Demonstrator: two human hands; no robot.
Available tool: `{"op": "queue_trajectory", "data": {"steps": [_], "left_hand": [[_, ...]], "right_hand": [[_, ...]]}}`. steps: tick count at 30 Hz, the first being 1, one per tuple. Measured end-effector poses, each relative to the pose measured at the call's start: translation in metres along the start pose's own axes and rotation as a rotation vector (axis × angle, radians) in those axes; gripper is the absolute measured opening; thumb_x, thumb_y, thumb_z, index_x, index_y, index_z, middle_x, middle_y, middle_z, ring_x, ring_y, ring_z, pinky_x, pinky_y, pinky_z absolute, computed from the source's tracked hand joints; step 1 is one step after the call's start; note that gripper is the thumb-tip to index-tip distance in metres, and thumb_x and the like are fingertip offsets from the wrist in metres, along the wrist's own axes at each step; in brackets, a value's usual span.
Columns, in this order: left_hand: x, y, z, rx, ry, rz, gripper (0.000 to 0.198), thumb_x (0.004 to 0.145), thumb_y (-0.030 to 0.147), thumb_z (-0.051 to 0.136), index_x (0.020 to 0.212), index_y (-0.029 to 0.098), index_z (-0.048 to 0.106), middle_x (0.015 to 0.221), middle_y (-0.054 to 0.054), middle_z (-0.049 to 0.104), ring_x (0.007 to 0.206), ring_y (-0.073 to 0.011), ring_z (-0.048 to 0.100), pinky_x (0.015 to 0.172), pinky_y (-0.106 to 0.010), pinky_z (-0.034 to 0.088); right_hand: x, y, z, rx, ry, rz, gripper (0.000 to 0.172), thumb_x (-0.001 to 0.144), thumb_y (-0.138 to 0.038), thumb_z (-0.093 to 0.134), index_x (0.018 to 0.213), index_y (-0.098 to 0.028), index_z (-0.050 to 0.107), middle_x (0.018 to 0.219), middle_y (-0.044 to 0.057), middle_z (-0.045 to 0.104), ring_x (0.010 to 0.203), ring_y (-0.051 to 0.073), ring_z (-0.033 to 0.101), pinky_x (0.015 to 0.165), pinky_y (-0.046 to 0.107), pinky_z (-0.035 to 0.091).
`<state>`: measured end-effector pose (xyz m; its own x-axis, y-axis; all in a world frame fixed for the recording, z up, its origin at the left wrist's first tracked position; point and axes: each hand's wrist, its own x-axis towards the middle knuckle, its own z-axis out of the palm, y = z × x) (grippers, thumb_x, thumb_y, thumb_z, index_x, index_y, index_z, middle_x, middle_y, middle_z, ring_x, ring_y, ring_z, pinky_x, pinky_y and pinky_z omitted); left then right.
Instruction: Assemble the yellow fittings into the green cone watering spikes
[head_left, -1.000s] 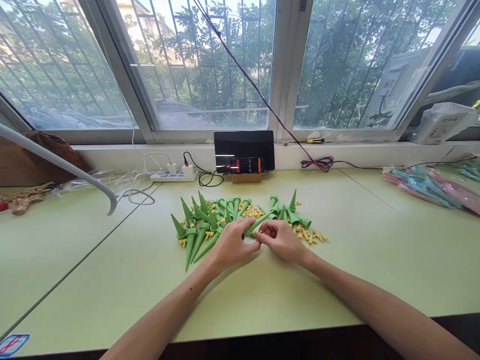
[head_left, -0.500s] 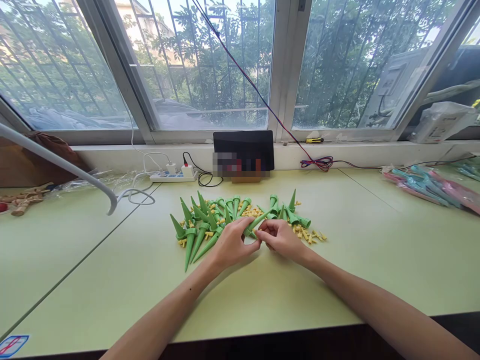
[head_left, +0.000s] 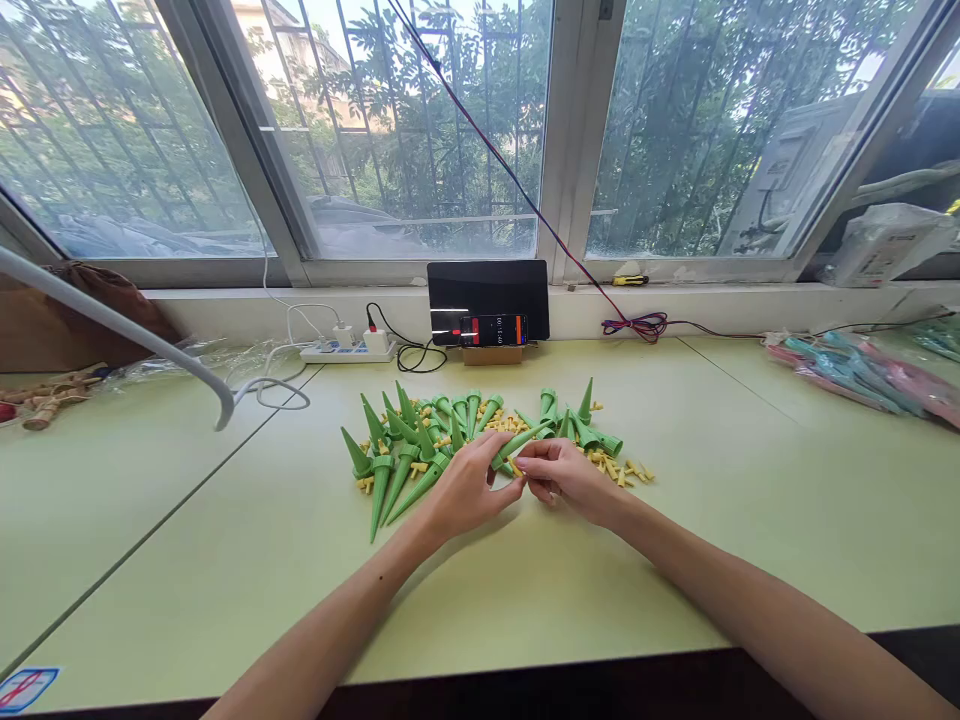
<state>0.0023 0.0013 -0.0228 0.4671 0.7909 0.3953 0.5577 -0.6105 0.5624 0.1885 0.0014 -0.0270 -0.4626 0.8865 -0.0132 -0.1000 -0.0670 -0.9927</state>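
Observation:
My left hand is closed around a green plastic watering spike, its pointed end aimed up and to the right. Beside it, my right hand pinches a small yellow valve piece close to the spike's wide end. Whether the two parts touch I cannot tell, since fingers cover part of them. Behind and left of my hands lies a pile of green spikes, some standing on their caps. Loose yellow valves are scattered to the right and among the spikes.
A phone showing a timer leans before a dark tablet at the back. A power strip with cables lies left of them. Bagged pink and blue items are far right; a white curved arm crosses the left side.
The yellow valve now shows more clearly between my hands. My right fingers have shifted slightly, and the spike's tip has tilted a little lower.

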Motion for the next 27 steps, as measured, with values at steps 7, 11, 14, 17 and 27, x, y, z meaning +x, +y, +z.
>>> {"op": "queue_trajectory", "data": {"steps": [7,11,14,17,27], "left_hand": [[0.000,0.002,-0.001,-0.045,0.003,0.015,0.034,0.083,0.023,0.060,0.117,0.019,0.057,0.111,-0.006,0.063,0.077,-0.0137,0.060,0.062,-0.023,0.049],[0.000,0.001,0.000,-0.017,0.004,0.013,0.034,0.082,0.024,0.061,0.115,0.019,0.058,0.109,-0.005,0.064,0.073,-0.0129,0.058,0.062,-0.024,0.049],[0.000,0.000,0.000,0.016,0.008,0.000,0.033,0.081,0.025,0.062,0.114,0.019,0.060,0.106,-0.005,0.066,0.070,-0.0129,0.058,0.062,-0.025,0.048],[0.001,0.001,0.000,0.039,0.005,-0.006,0.033,0.080,0.024,0.063,0.112,0.018,0.062,0.104,-0.005,0.068,0.073,-0.0144,0.059,0.063,-0.025,0.048],[0.001,0.001,-0.001,0.075,-0.003,-0.003,0.033,0.078,0.021,0.063,0.110,0.018,0.063,0.105,-0.005,0.069,0.080,-0.0170,0.064,0.070,-0.027,0.051]], "right_hand": [[0.000,0.004,-0.004,0.261,-0.114,0.076,0.033,0.077,-0.041,0.080,0.073,-0.015,0.060,0.058,-0.006,0.043,0.049,0.005,0.034,0.047,0.023,0.020],[0.000,0.004,-0.002,0.218,-0.074,0.079,0.036,0.076,-0.043,0.079,0.071,-0.015,0.059,0.055,-0.006,0.041,0.048,0.005,0.032,0.046,0.023,0.018],[0.001,0.005,0.000,0.143,-0.046,0.058,0.036,0.078,-0.046,0.077,0.070,-0.015,0.059,0.052,-0.006,0.042,0.047,0.006,0.033,0.045,0.023,0.021],[0.000,0.004,0.002,0.007,0.011,0.008,0.036,0.079,-0.047,0.074,0.069,-0.016,0.059,0.050,-0.006,0.043,0.046,0.007,0.034,0.045,0.023,0.024],[-0.001,-0.002,0.009,-0.295,0.152,-0.139,0.027,0.081,-0.038,0.067,0.066,-0.017,0.059,0.051,-0.005,0.045,0.048,0.009,0.036,0.048,0.025,0.028]]}}
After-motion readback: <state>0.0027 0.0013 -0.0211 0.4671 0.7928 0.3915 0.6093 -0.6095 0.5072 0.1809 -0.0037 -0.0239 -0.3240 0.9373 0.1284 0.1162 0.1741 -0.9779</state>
